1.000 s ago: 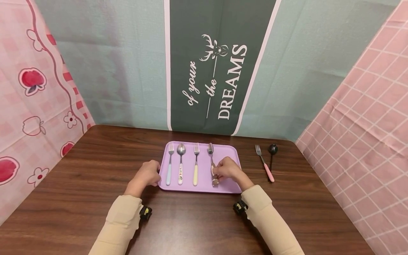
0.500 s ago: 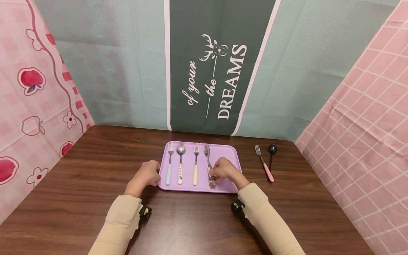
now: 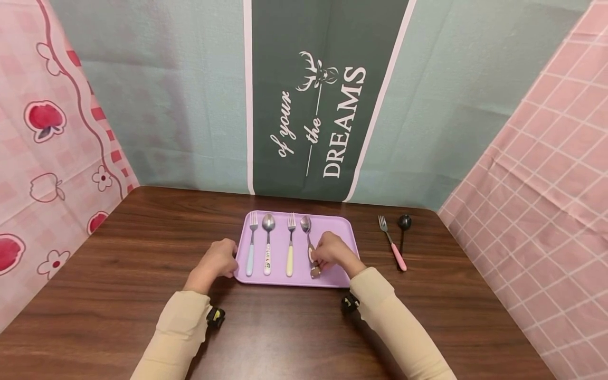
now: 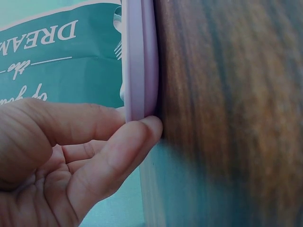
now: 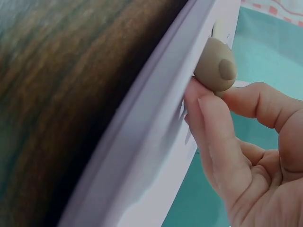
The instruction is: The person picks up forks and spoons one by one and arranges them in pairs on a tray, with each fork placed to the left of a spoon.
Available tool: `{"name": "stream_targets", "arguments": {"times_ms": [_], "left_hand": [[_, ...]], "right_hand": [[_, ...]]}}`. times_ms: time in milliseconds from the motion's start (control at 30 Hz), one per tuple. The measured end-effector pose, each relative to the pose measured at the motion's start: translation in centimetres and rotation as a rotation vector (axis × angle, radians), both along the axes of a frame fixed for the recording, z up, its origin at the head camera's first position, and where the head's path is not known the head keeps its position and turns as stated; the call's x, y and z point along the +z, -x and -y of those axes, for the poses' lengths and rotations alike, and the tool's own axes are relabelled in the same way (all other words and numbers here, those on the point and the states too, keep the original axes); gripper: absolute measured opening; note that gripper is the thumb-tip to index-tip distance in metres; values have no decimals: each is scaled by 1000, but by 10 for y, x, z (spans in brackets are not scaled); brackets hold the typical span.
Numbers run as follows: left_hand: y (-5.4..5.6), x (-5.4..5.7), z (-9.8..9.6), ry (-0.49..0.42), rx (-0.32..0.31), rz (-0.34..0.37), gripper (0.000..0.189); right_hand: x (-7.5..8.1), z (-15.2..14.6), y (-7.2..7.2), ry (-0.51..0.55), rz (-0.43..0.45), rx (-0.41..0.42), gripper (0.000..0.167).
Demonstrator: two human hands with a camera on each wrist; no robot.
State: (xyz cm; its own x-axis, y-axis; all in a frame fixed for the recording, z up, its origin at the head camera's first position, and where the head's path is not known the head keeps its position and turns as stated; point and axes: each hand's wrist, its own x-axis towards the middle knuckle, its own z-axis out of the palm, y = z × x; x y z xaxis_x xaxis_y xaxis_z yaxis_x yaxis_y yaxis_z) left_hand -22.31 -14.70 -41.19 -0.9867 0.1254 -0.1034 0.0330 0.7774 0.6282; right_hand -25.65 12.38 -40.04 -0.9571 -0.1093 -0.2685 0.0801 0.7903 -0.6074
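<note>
My left hand (image 3: 219, 258) pinches the left rim of a purple tray (image 3: 338, 226); in the left wrist view, thumb and finger meet at the tray's edge (image 4: 137, 61). My right hand (image 3: 332, 250) holds a spoon (image 3: 306, 225) by its brown handle, bowl toward the wall, over the tray's right half. The right wrist view shows the handle's rounded brown end (image 5: 213, 64) between thumb and fingers, close to the tray. Left of it lie a yellow-handled fork (image 3: 290, 253), a spoon with a patterned white handle (image 3: 268, 253) and a blue-handled fork (image 3: 250, 253), roughly parallel.
On the brown wooden table (image 3: 285, 338), right of the tray, lie a pink-handled fork (image 3: 396, 253) and a black spoon (image 3: 404, 222), the fork partly crossing the spoon's handle. Fabric wall hangings (image 3: 199, 105) close off the back and both sides.
My right hand has shifted a little left with the spoon, bringing it nearer the yellow-handled fork. The left hand stays on the tray's rim.
</note>
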Motion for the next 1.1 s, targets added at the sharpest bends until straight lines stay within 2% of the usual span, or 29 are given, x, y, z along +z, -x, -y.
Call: {"name": "stream_targets", "arguments": {"times_ms": [367,667,933,1100], "left_hand": [[0,-1,-1,5,4,8,32],[1,-2,-1,-1,8,8,28],[2,-3,-1,-3,10,25,31],[3,-2,-2,4,13,31,33]], "right_hand": [[1,-1,-2,-74,-53,-16,12],[0,-2,-2,-59,-69,-10,10],[-1,-1,-2,7,5,-4,12],[-3,-2,0,0,10,9,13]]}}
